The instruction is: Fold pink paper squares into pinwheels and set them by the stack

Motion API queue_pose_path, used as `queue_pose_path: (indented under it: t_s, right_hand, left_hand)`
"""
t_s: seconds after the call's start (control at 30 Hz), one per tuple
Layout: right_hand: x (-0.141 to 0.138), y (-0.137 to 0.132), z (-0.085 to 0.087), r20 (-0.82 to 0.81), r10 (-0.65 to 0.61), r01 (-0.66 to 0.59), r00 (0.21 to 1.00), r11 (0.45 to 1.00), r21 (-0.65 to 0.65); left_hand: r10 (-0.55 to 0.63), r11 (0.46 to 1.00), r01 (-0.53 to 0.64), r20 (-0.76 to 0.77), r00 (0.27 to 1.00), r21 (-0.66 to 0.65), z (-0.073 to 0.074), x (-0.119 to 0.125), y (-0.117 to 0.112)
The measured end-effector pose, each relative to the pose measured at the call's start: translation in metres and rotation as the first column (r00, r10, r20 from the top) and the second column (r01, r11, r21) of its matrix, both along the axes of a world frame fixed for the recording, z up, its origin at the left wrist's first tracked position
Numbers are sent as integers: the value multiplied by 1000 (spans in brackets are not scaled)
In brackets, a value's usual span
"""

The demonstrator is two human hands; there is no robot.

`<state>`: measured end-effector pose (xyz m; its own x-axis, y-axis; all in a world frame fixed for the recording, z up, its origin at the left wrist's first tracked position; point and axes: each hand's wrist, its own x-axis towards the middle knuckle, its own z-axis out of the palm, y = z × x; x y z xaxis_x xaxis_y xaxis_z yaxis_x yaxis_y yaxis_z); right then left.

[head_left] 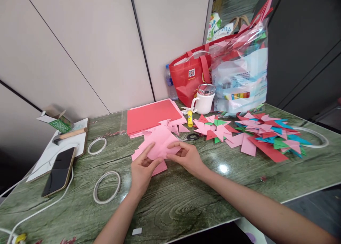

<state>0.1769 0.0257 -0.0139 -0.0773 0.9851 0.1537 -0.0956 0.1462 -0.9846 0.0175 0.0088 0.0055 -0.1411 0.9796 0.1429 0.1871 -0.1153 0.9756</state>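
Both hands hold one pink sheet of paper (160, 139) just above the table, in the middle of the head view. My left hand (143, 169) pinches its lower left part between thumb and fingers. On the right side, my right hand (189, 157) grips the sheet's lower right edge the same way. More pink paper pieces (160, 168) lie beneath and to the left, partly covered by the held sheet and my hands. Behind it rests a stack of red and pink sheets (153, 116). Scissors (192, 136) with black handles lie just beyond my right hand.
Folded paper stars (214, 128) and a colourful pile (271, 130) spread to the right. A yellow glue stick (190, 119), white mug (204, 100), red bag (186, 80) and filled plastic bag (241, 80) stand behind. Left are tape rolls (107, 201), a phone (59, 172) and a hammer (70, 134).
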Motion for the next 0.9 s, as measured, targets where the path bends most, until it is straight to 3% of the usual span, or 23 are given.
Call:
queue_pose_path:
  t_s: [0.1,0.37,0.9]
  right_hand:
    - [0,-1,1,34,-25,24,999,999,39]
    - [-2,-6,0,97,-112,91,989,975,204]
    - [-2,-8,2,148,-156,118,977,965,235]
  left_hand:
    - [-30,999,30,49,998,-11,-4,-1,2]
    - [38,999,-32,189,981,-35,-12,0,3]
    - [42,999,-37,223,974,-26,-19,2,2]
